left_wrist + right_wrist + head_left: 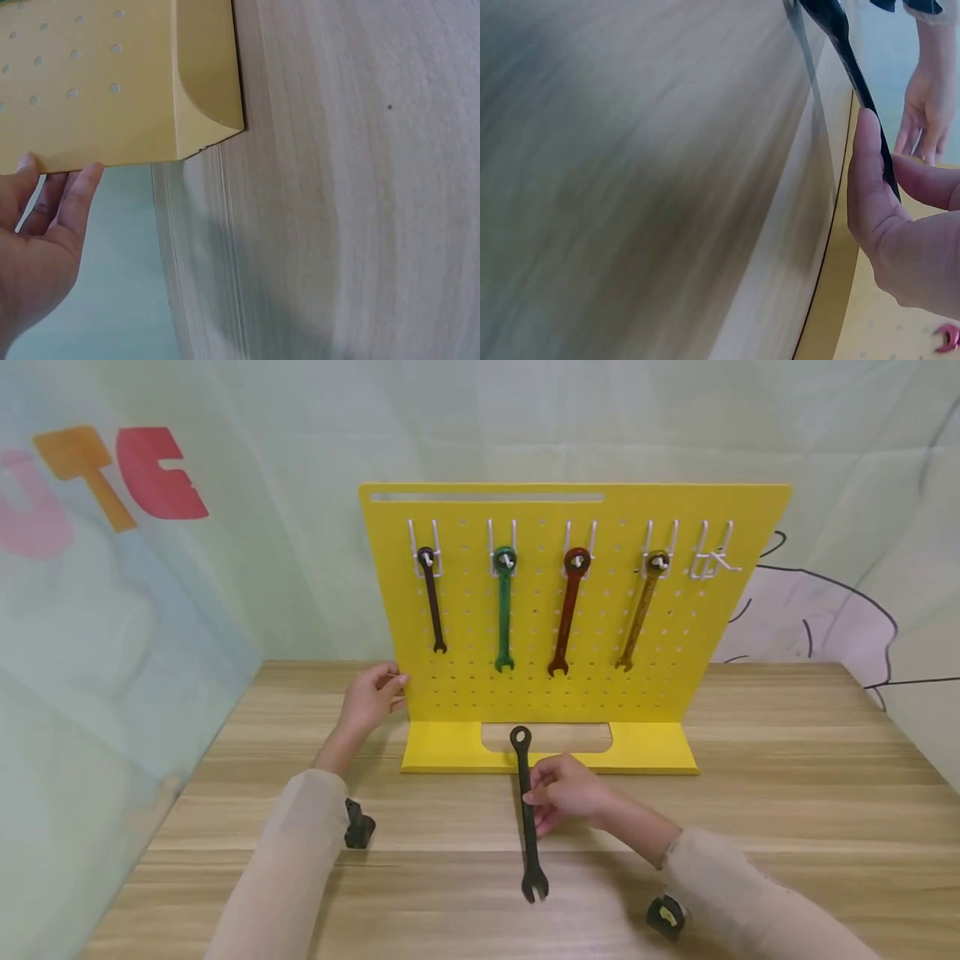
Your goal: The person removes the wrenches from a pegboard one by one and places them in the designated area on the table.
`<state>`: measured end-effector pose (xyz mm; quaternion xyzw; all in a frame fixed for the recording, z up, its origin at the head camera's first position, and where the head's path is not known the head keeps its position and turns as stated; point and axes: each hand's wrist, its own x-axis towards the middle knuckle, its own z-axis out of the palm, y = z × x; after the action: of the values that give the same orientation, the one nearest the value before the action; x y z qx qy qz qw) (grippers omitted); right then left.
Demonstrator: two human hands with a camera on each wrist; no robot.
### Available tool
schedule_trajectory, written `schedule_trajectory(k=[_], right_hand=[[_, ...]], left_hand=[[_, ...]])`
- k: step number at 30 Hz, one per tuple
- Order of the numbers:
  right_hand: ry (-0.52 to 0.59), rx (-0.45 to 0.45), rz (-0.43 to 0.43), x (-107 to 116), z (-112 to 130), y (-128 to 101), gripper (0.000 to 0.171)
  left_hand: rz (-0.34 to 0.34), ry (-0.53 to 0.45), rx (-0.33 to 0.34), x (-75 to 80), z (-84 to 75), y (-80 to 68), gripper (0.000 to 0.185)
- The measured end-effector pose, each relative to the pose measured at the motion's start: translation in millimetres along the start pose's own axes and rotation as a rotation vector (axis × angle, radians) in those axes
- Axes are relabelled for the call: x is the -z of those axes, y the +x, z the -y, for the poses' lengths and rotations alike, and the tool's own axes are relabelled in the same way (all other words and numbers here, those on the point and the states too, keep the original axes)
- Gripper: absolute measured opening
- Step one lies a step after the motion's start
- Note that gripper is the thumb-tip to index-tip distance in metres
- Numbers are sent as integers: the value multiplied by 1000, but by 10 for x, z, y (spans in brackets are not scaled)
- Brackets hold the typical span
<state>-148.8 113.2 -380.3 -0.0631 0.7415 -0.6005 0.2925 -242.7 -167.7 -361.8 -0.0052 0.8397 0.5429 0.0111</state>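
Observation:
My right hand point(566, 795) pinches a black combination wrench point(528, 814) by its shaft, in front of the board's base. The wrench's ring end points up toward the board and its open end toward me; the right wrist view shows thumb and fingers on the shaft point(853, 64). At the left edge of a yellow pegboard point(468, 697), my left hand point(369, 700) holds on, and the left wrist view shows its fingertips point(90, 171) at the rim. On the board's hooks hang a dark wrench point(433, 606), a green wrench point(504, 614), a red wrench point(567, 614) and a golden wrench point(638, 614).
The rightmost white hook point(708, 564) bears no wrench. The board stands on a yellow base point(442, 747) with a cut-out, on a wood-grain table point(787, 827). A printed curtain point(262, 527) hangs behind and at the sides.

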Motion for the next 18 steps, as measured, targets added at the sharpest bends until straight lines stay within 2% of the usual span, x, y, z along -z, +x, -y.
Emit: schedule_trajectory(k=[8, 18], right_hand=[[10, -22, 50, -251, 28, 57, 5], [43, -18, 60, -499, 21, 121, 10]], left_hand=[[3, 0, 0, 8, -10, -6, 22], [4, -4, 5, 8, -9, -5, 22]])
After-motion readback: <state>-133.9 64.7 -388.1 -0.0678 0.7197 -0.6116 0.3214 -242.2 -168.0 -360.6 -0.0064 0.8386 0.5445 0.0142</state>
